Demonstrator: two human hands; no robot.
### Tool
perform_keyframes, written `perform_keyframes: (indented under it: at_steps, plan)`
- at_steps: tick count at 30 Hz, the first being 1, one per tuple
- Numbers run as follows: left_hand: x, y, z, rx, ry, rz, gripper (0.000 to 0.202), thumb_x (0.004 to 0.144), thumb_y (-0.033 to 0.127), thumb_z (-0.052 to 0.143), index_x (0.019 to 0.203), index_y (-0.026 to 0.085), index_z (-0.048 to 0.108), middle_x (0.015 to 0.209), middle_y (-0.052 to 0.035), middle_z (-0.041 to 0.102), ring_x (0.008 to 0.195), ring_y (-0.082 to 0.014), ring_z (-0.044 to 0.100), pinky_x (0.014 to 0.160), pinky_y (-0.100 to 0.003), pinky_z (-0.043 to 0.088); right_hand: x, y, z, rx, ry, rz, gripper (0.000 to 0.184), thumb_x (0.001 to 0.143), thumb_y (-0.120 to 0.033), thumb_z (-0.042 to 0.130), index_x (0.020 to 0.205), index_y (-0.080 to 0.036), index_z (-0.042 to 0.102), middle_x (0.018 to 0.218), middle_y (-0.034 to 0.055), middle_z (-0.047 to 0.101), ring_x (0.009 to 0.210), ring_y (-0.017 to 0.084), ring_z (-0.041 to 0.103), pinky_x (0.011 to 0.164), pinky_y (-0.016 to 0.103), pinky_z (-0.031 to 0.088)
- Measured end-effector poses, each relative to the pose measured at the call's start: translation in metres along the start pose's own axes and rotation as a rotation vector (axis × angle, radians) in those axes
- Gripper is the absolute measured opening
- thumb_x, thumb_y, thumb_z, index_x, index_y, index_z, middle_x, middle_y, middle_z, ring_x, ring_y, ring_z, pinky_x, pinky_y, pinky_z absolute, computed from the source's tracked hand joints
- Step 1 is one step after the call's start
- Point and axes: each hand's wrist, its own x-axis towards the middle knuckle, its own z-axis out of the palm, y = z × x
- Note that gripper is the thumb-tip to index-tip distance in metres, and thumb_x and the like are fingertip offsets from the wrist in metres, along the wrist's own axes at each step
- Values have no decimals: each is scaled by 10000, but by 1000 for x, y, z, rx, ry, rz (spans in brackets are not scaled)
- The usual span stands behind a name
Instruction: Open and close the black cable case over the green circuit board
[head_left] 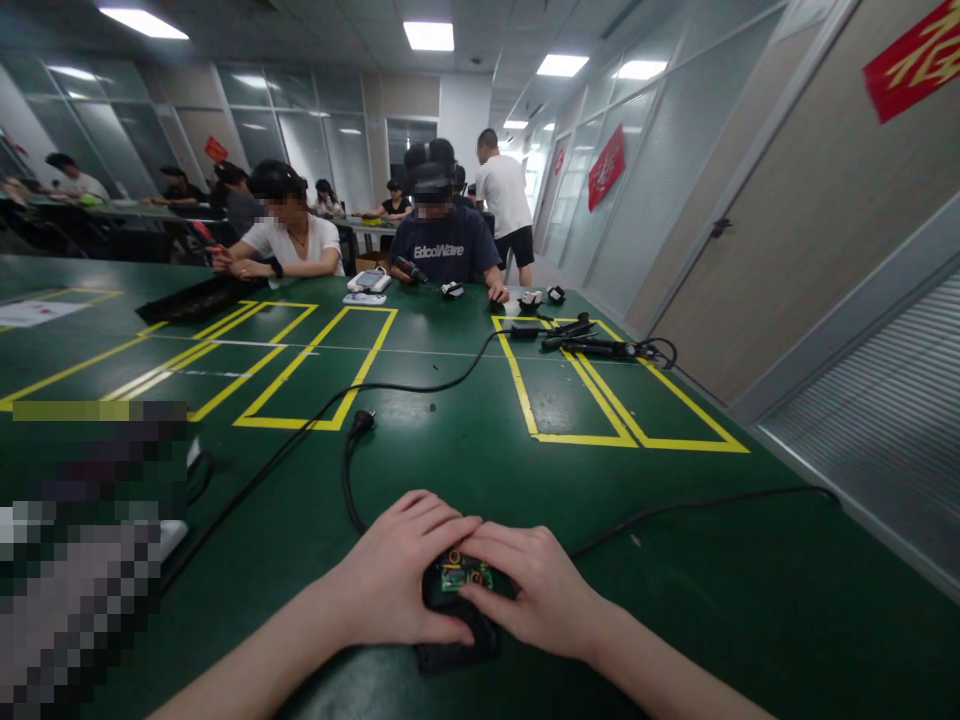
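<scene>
A small black device (457, 640) with an exposed green circuit board (465, 574) lies on the green table (480, 470) near the front edge. My left hand (397, 575) wraps around its left side, fingers curled over the top. My right hand (536, 590) covers its right side, with the fingertips pressing on the board. A black cable (705, 505) runs off to the right from under my right hand.
A loose black cord with a plug (361, 424) lies just beyond my hands. Yellow taped rectangles (585, 400) mark the table. Tools and cables (592, 345) sit farther back. Several people sit at the far end; a pixelated area (90, 540) fills the lower left.
</scene>
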Motion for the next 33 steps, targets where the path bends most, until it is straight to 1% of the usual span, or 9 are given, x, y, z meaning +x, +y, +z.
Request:
perform_keyframes:
  at_steps: [4, 9, 12, 15, 17, 21, 26, 29, 33]
  plan:
    - [1, 0, 2, 9, -6, 1, 841, 688, 580, 874, 1388, 207, 592, 1263, -109, 707, 1148, -316, 656, 1145, -529, 407, 1, 0, 2, -68, 34, -67, 171, 981, -289, 631, 1098, -190, 706, 1013, 73, 790, 853, 211, 743, 750, 306, 586]
    - [2, -1, 0, 8, -10, 1, 863, 682, 564, 887, 1400, 197, 577, 1280, -117, 703, 1161, -318, 651, 1122, -515, 426, 2, -3, 3, -86, 42, -68, 174, 965, -285, 648, 1099, -189, 706, 1047, 88, 783, 896, 219, 743, 783, 316, 603]
    - [3, -2, -3, 3, -16, 10, 811, 706, 562, 870, 1381, 208, 595, 1289, -112, 703, 1168, -313, 651, 1118, -508, 432, 2, -5, 1, -75, 53, -87, 181, 954, -277, 654, 1095, -175, 705, 1071, 104, 769, 915, 219, 743, 785, 313, 606]
    - [3, -5, -3, 1, -27, 13, 807, 709, 572, 864, 1387, 227, 596, 1432, -128, 631, 1277, -341, 605, 1158, -533, 398, 2, -6, 0, -46, 35, -92, 189, 944, -265, 651, 1109, -186, 700, 1076, 103, 753, 947, 207, 734, 804, 298, 598]
    - [3, -6, -1, -33, -28, 10, 810, 709, 555, 870, 1391, 222, 587, 1437, -133, 628, 1296, -340, 598, 1156, -522, 412, 2, -6, -1, -20, 11, -93, 194, 926, -255, 654, 1105, -194, 695, 1088, 99, 742, 962, 206, 723, 823, 306, 591]
    - [5, -5, 1, -167, -13, 28, 660, 719, 462, 893, 1268, 205, 631, 1257, -92, 719, 1170, -289, 664, 1071, -441, 489, 6, -7, -4, 21, 9, -96, 215, 869, -237, 667, 1078, -187, 683, 1085, 105, 731, 939, 228, 679, 824, 367, 563]
    - [5, -4, -1, -111, 2, -49, 572, 732, 488, 898, 1157, 186, 662, 1023, -57, 726, 945, -247, 670, 852, -372, 523, 8, -7, -5, 15, 1, -67, 235, 822, -178, 663, 1057, -193, 652, 1066, 97, 727, 967, 245, 647, 844, 405, 511]
    - [5, -5, -2, -88, 8, -47, 561, 738, 482, 902, 1149, 179, 672, 954, -38, 709, 900, -231, 657, 833, -362, 506, 6, -5, -3, 24, -19, -39, 242, 841, -168, 646, 1081, -194, 634, 1087, 96, 730, 972, 238, 665, 852, 394, 507]
    - [6, -6, -5, -97, 34, 3, 547, 779, 482, 872, 1190, 177, 676, 972, -56, 706, 924, -234, 636, 839, -364, 510, 4, -3, -2, 26, 1, -49, 262, 850, -151, 625, 1108, -194, 637, 1095, 97, 740, 970, 238, 685, 829, 379, 519]
